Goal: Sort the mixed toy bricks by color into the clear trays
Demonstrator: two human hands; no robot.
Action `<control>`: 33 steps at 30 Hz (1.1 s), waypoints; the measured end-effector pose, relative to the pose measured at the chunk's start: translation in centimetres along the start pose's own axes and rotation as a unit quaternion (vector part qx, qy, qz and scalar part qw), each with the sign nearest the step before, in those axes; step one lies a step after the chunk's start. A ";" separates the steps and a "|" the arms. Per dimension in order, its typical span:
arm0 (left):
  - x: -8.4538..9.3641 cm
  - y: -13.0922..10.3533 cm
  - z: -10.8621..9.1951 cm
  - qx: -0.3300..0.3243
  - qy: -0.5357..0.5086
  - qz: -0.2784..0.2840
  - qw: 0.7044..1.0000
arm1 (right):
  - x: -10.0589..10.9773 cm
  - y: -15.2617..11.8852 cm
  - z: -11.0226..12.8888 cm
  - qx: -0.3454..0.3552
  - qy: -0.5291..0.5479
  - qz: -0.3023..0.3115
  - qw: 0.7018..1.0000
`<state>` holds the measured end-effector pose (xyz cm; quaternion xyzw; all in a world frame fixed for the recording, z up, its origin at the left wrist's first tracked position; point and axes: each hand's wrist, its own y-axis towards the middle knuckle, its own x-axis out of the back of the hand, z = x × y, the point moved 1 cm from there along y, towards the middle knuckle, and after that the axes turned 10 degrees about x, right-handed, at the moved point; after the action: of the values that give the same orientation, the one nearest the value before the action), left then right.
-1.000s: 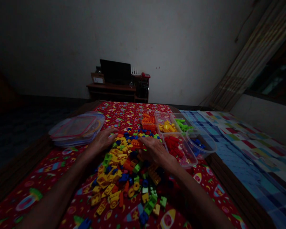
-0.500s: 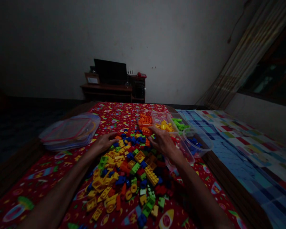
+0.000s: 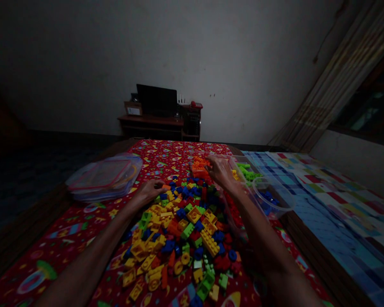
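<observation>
Spreading over the tabletop [image 3: 166, 157] is a brick pile [image 3: 182, 230]. Toward the tabletop's right edge, the right hand [image 3: 223, 171] is by orange bricks [image 3: 198, 167], its grip unclear. A distant label [image 3: 134, 111] is unreadable. Nearer the left edge, the left hand [image 3: 149, 191] pinches an orange brick [image 3: 166, 187].

dim and underexposed, grey wall [image 3: 192, 55] lightest near centre, left side in deep shadow, wide-angle stretching

Red patterned cloth [image 3: 166, 155]: brick pile [image 3: 187, 231], tubs [image 3: 284, 201], stacked lids [image 3: 99, 175].
</observation>
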<state>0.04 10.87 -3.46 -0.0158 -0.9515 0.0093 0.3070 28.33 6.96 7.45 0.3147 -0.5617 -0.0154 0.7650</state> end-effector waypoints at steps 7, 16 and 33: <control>0.7 -1.6 -2.4 -0.007 0.005 -0.019 1.000 | 1.7 -4.9 2.5 0.003 0.131 -0.027 0.991; -1.0 -4.6 -7.8 -0.033 -0.149 0.073 0.986 | -0.7 -5.0 4.7 0.094 0.191 -0.011 0.977; -3.0 -4.8 -5.2 -0.201 0.263 0.014 0.943 | -2.7 -5.4 4.1 0.062 0.100 0.029 0.993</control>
<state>5.38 5.97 -0.89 -0.0928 -0.8187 -0.1826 0.5365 25.54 1.73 3.18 0.3451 -0.4913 0.0728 0.7964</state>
